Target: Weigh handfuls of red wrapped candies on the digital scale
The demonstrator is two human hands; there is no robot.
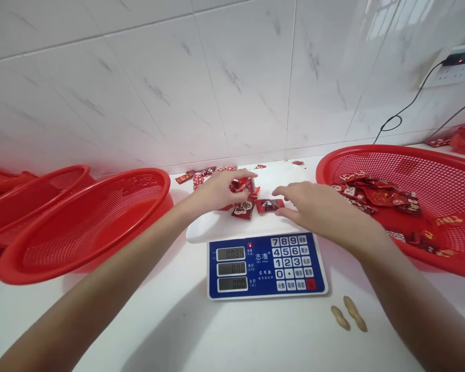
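While cupping left hand (220, 190) around red packets (243, 208) on scale pan (213, 228), can't confirm grip; holding right hand (315, 205) unclenched at end of dark-centred packet (268, 206).

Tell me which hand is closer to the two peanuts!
Right. The right hand is beyond the peanuts, over the scale; the left hand is farther left, at the candies.

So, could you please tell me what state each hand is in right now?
Left hand: grip closed around red packets over the scale pan.
Right hand: open, holding nothing visible, beside a flat-lying packet.
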